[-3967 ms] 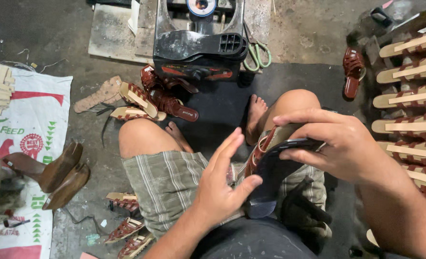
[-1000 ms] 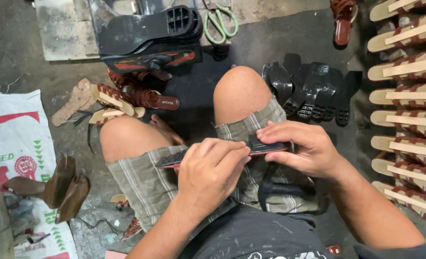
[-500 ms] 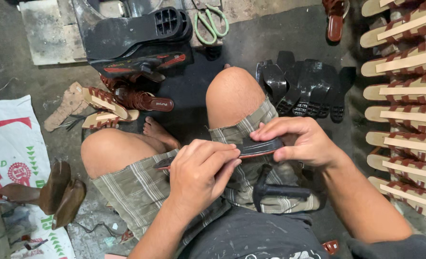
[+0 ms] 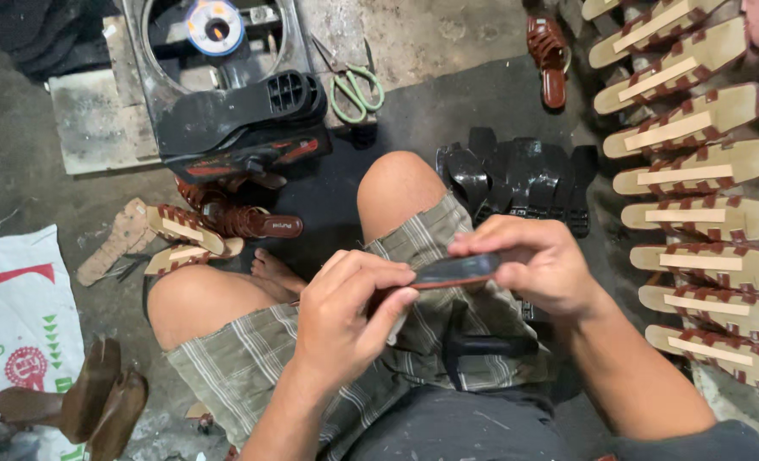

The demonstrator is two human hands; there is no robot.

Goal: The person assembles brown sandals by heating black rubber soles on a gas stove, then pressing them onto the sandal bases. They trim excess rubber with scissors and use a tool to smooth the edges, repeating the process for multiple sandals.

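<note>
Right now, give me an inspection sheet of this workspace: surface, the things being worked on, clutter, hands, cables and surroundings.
Surface: dark concrete floor, dusty, with a black mat under the seated person.
Job's things: thin dark shoe sole, held flat over the lap.
Clutter: green-handled scissors; brown strappy sandals by the knee; black moulded sole pieces.
Hands: left hand pinches one end of the sole; right hand grips the other end.
Cables: nothing seen.
Surroundings: row of tan wooden sandals with brown straps at right; black machine base ahead; white printed sack at left.
</note>
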